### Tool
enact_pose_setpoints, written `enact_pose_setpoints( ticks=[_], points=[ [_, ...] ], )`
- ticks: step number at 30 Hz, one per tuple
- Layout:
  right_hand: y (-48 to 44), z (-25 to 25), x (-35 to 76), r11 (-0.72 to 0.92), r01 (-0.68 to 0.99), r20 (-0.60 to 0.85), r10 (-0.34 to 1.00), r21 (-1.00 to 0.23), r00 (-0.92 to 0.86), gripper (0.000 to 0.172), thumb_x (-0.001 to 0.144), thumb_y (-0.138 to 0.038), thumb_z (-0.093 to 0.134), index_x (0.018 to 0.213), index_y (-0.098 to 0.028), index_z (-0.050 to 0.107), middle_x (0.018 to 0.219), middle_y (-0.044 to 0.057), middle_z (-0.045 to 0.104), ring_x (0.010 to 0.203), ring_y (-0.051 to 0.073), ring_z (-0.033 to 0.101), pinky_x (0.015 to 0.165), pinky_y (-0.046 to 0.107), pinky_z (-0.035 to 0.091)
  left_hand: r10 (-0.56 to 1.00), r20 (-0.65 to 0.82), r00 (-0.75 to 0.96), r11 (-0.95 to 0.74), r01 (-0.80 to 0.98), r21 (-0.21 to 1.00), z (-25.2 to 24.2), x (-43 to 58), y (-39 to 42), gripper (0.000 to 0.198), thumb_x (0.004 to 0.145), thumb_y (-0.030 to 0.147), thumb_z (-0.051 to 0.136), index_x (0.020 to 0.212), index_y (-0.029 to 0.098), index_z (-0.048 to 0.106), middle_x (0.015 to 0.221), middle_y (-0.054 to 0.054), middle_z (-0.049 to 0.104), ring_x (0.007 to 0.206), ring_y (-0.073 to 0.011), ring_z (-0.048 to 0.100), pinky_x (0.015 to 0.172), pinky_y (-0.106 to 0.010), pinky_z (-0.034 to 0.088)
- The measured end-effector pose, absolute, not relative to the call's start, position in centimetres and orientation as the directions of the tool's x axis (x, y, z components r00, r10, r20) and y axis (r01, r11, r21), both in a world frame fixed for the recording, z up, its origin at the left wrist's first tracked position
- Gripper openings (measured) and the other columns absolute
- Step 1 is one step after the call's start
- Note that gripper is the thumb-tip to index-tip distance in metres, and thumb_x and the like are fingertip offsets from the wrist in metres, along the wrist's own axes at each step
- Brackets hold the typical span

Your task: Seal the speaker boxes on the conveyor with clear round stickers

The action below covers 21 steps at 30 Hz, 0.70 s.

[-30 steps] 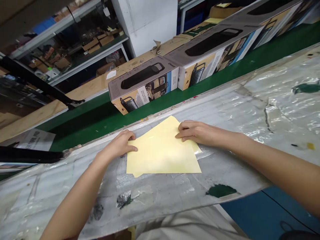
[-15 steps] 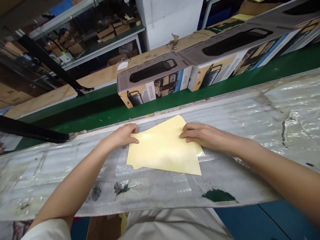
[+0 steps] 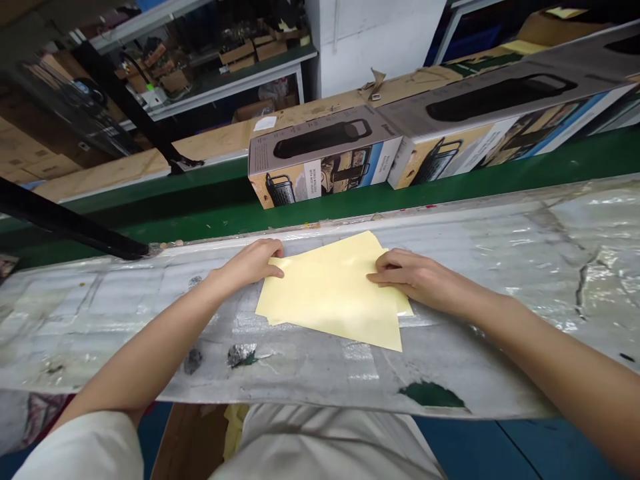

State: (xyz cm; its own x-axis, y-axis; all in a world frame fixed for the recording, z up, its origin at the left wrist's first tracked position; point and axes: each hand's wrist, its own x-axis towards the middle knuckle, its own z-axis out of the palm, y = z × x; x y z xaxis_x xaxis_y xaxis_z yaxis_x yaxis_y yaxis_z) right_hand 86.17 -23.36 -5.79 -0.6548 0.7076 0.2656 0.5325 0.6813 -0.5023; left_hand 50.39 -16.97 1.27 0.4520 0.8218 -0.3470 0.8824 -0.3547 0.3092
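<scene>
Several pale yellow, slightly glossy paper sheets (image 3: 330, 293) lie overlapped and out of line on the plastic-covered bench (image 3: 310, 373). My left hand (image 3: 263, 261) grips their upper left corner, thumb on top and the other fingers curled at the far edge. At the right side, my right hand (image 3: 403, 275) is closed, its thumb and forefinger pinched on the paper near the edge. What lies beneath those right fingertips is hidden. A corner of a lower sheet sticks out below the right hand.
Printed product boxes (image 3: 325, 160) stand in a row on the green strip (image 3: 210, 223) behind the bench. A black metal post (image 3: 75, 220) slants in at the left. Below the bench is an open cardboard box (image 3: 193, 440) with yellow paper in it.
The camera view has shifted slightly. My right thumb and forefinger have drawn closer together at the sheets' right edge. My left hand keeps its hold on the left corner.
</scene>
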Motion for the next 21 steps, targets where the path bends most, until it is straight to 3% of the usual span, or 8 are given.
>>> enact_pose_setpoints(
  ticks=[4,9,13,16,18,21],
  points=[
    [-23.5,-5.7,86.2,0.633,0.526,0.254,0.743,-0.568,-0.619,0.034,0.104,-0.035,0.046,0.092,-0.024,0.076,0.098,0.011,0.068,0.092,0.026,0.067,0.080,0.038,0.052,0.833,-0.356,0.423,-0.323,0.895,0.307,1.5,50.4,-17.3,0.025,0.079,0.025,0.076,0.098,0.022,0.060,0.106,-0.004,0.067,0.097,-0.0259,0.063,0.076,-0.031,0.042],
    [-23.7,-4.4,86.5,0.397,0.488,0.092,0.839,-0.778,-0.537,0.031,0.097,-0.051,0.062,0.081,-0.025,0.070,0.097,0.009,0.066,0.092,0.027,0.067,0.084,0.041,0.056,0.850,-0.308,0.428,-0.314,0.880,0.357,1.0,50.0,-18.0,0.024,0.078,0.025,0.075,0.099,0.021,0.064,0.107,-0.005,0.069,0.100,-0.0276,0.064,0.080,-0.033,0.044],
    [-22.9,-3.7,88.0,0.119,0.165,0.065,0.952,-0.979,-0.299,0.034,0.083,-0.056,0.078,0.075,-0.027,0.064,0.106,0.009,0.068,0.099,0.030,0.068,0.082,0.046,0.060,0.889,-0.217,0.403,-0.264,0.839,0.476,0.1,49.8,-19.0,0.016,0.079,0.024,0.069,0.093,0.022,0.061,0.103,-0.004,0.070,0.097,-0.0267,0.064,0.082,-0.034,0.046],
    [-20.8,-2.7,88.6,0.076,-0.118,0.087,0.993,-0.990,-0.085,0.037,0.076,-0.056,0.084,0.072,-0.028,0.060,0.105,0.006,0.069,0.098,0.029,0.068,0.079,0.047,0.061,0.929,-0.130,0.346,-0.193,0.755,0.627,0.6,48.0,-20.7,0.013,0.082,0.031,0.062,0.092,0.023,0.062,0.101,-0.005,0.071,0.094,-0.0245,0.065,0.082,-0.035,0.050],
    [-18.6,-1.7,87.8,0.090,-0.137,0.097,0.994,-0.986,-0.049,0.037,0.073,-0.053,0.088,0.074,-0.029,0.061,0.086,0.003,0.067,0.081,0.025,0.066,0.071,0.044,0.060,0.970,-0.085,0.227,-0.093,0.672,0.735,1.9,45.3,-23.3,0.016,0.083,0.038,0.061,0.090,0.023,0.063,0.099,-0.004,0.071,0.093,-0.0238,0.066,0.082,-0.035,0.053],
    [-14.4,0.3,84.8,0.185,0.044,0.180,0.979,-0.982,-0.095,0.038,0.072,-0.050,0.089,0.088,-0.027,0.064,0.076,0.001,0.065,0.067,0.020,0.063,0.067,0.041,0.058,0.986,-0.057,-0.154,0.135,0.566,0.814,4.7,39.6,-29.4,0.021,0.080,0.046,0.070,0.079,0.027,0.064,0.097,0.002,0.074,0.095,-0.0244,0.069,0.084,-0.039,0.057]
  ],
)
